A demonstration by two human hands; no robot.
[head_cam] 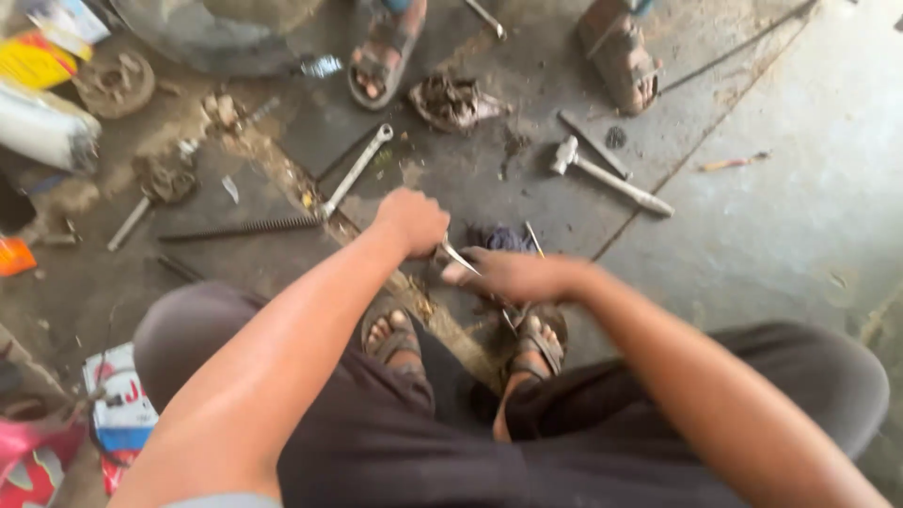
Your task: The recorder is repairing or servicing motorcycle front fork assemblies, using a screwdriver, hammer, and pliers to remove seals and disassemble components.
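I squat over a dirty concrete floor, my sandalled feet below my hands. My left hand (411, 220) is closed in a fist around the end of a thin metal tool (458, 256) whose tip pokes out toward my right hand. My right hand (508, 275) lies palm down over a small metal part on the floor, fingers curled on it; the part itself is mostly hidden. A dark blue rag (499, 238) lies just behind both hands.
A hammer (611, 177), a spanner (357, 169), a long coil spring (240, 228), a flat metal bar (593, 143) and a greasy rag (453, 101) lie on the floor ahead. Another person's sandalled feet (381, 56) stand at the top. Coloured packaging (118, 409) sits at my left.
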